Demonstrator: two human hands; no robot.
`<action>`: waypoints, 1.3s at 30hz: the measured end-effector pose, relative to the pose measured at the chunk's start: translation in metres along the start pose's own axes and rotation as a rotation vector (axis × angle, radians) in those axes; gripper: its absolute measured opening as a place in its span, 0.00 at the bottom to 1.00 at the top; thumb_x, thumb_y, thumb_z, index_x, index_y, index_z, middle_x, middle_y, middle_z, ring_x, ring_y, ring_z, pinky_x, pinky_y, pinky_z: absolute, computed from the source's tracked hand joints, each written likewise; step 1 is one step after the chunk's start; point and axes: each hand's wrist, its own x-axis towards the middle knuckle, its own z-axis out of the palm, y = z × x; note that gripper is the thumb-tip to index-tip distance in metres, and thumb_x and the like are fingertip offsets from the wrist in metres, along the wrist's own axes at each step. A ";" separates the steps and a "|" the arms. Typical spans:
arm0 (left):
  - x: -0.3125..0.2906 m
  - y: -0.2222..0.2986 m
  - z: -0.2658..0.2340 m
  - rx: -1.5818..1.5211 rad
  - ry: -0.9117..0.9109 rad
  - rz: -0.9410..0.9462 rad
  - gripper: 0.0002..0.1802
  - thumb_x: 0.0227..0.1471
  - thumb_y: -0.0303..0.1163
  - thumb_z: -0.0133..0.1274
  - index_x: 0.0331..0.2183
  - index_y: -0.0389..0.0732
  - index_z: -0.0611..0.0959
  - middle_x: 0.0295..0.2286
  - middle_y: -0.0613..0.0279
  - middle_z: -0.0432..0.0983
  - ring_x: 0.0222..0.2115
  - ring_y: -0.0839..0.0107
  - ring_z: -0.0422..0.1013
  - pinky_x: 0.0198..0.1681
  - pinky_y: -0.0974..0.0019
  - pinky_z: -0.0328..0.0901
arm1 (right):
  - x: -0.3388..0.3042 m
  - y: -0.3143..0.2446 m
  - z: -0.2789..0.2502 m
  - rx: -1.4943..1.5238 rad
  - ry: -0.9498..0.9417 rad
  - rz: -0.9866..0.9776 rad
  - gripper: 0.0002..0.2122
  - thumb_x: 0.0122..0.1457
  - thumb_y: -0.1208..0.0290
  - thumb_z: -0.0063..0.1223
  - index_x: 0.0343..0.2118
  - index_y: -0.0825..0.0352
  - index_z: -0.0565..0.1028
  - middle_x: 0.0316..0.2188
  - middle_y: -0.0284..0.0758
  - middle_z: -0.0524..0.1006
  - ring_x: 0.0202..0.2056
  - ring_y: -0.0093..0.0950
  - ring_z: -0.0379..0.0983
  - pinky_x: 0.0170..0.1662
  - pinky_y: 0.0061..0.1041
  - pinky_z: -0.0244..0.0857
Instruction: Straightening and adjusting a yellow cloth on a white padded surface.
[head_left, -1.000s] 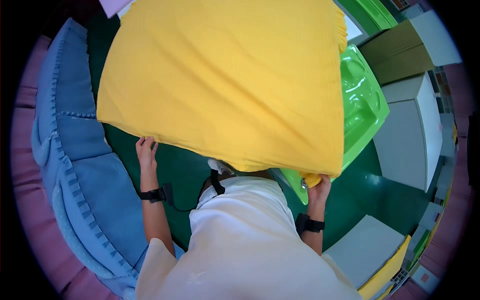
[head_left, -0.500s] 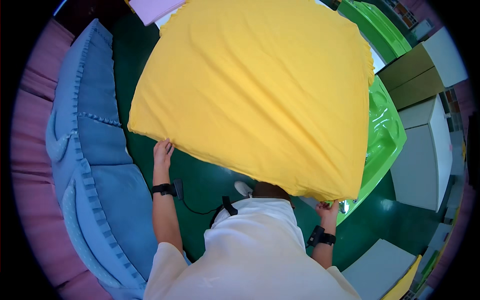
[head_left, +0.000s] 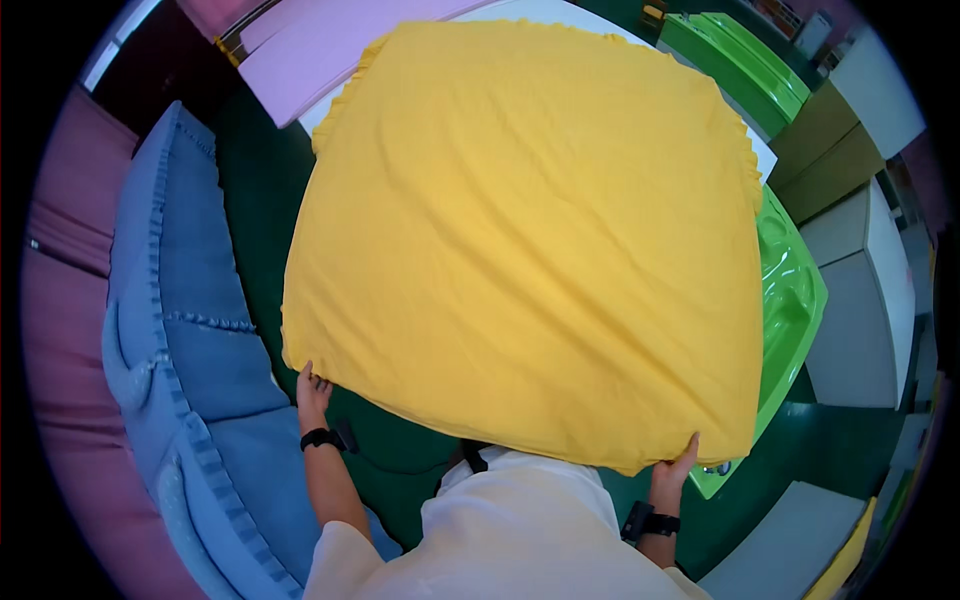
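Observation:
A large yellow cloth cover (head_left: pixel 540 240) with a gathered, ruffled far edge is spread out in front of me, with soft slanting creases across it. Part of a white table (head_left: pixel 760 160) shows past its far edge. My left hand (head_left: pixel 313 393) is closed on the near edge, close to the near left corner, thumb on top. At the near right corner, my right hand (head_left: pixel 676 466) pinches the edge, its thumb over the cloth and its fingers hidden underneath. The near edge hangs just before my waist.
On the left stands a long blue padded sofa (head_left: pixel 230 370) before pink drapery (head_left: pixel 70 330). A glossy green moulded basin unit (head_left: pixel 790 290) adjoins the cover's right side, with white cabinets (head_left: pixel 855 320) beyond. Pink flat panels (head_left: pixel 300 60) lie at the far left.
The view has tilted up, so more of the far table shows. My left hand is closer to the cover's left corner, and my right thumb now lies over the cloth.

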 end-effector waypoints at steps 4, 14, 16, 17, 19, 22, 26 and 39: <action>0.023 0.010 0.014 -0.007 -0.086 -0.082 0.41 0.47 0.48 0.53 0.56 0.42 0.55 0.55 0.55 0.50 0.54 0.56 0.50 0.56 0.54 0.49 | 0.000 0.026 -0.006 -0.009 -0.023 0.035 0.26 0.56 0.53 0.48 0.54 0.63 0.62 0.53 0.34 0.65 0.53 0.35 0.61 0.55 0.37 0.56; 0.142 0.083 0.033 -0.094 -0.111 -0.189 0.30 0.49 0.46 0.50 0.51 0.44 0.65 0.50 0.59 0.59 0.46 0.61 0.58 0.51 0.53 0.53 | -0.083 0.123 0.037 0.067 -0.026 -0.125 0.27 0.58 0.50 0.44 0.54 0.64 0.61 0.54 0.36 0.63 0.53 0.35 0.60 0.56 0.34 0.55; 0.174 0.117 0.027 -0.181 -0.321 -0.054 0.27 0.52 0.42 0.48 0.50 0.39 0.66 0.46 0.57 0.67 0.45 0.60 0.65 0.49 0.58 0.61 | -0.093 0.152 0.046 0.168 -0.002 -0.126 0.27 0.58 0.50 0.43 0.54 0.64 0.60 0.54 0.35 0.63 0.53 0.35 0.60 0.56 0.34 0.55; 0.157 0.128 0.070 -0.180 -0.292 -0.037 0.26 0.53 0.41 0.48 0.50 0.38 0.67 0.45 0.57 0.69 0.45 0.60 0.66 0.49 0.59 0.62 | -0.103 0.156 0.050 0.178 0.012 -0.171 0.27 0.58 0.50 0.43 0.54 0.64 0.60 0.54 0.35 0.63 0.53 0.35 0.60 0.56 0.34 0.55; 0.168 0.166 0.081 -0.191 -0.342 0.022 0.26 0.53 0.41 0.48 0.50 0.38 0.67 0.46 0.56 0.68 0.46 0.60 0.65 0.49 0.58 0.62 | -0.128 0.179 0.077 0.183 0.179 -0.189 0.26 0.58 0.52 0.43 0.54 0.65 0.61 0.53 0.36 0.64 0.51 0.34 0.61 0.55 0.34 0.56; 0.175 0.211 0.121 -0.208 -0.472 0.077 0.26 0.53 0.41 0.48 0.50 0.38 0.67 0.46 0.55 0.68 0.46 0.59 0.66 0.50 0.57 0.62 | -0.141 0.208 0.092 0.200 0.145 -0.321 0.25 0.59 0.54 0.44 0.53 0.65 0.61 0.52 0.35 0.65 0.51 0.33 0.62 0.54 0.33 0.58; 0.174 0.248 0.181 -0.252 -0.605 0.139 0.25 0.54 0.40 0.46 0.50 0.36 0.66 0.47 0.55 0.68 0.46 0.59 0.66 0.49 0.56 0.63 | -0.146 0.227 0.117 0.322 0.147 -0.286 0.24 0.59 0.55 0.45 0.53 0.66 0.61 0.51 0.35 0.66 0.50 0.33 0.63 0.53 0.33 0.59; 0.207 0.288 0.363 -0.328 -0.869 0.027 0.23 0.55 0.38 0.44 0.50 0.36 0.67 0.47 0.51 0.67 0.48 0.55 0.64 0.52 0.54 0.59 | -0.083 0.264 0.177 0.534 0.174 -0.498 0.27 0.61 0.48 0.29 0.54 0.64 0.59 0.55 0.37 0.60 0.53 0.34 0.59 0.55 0.35 0.55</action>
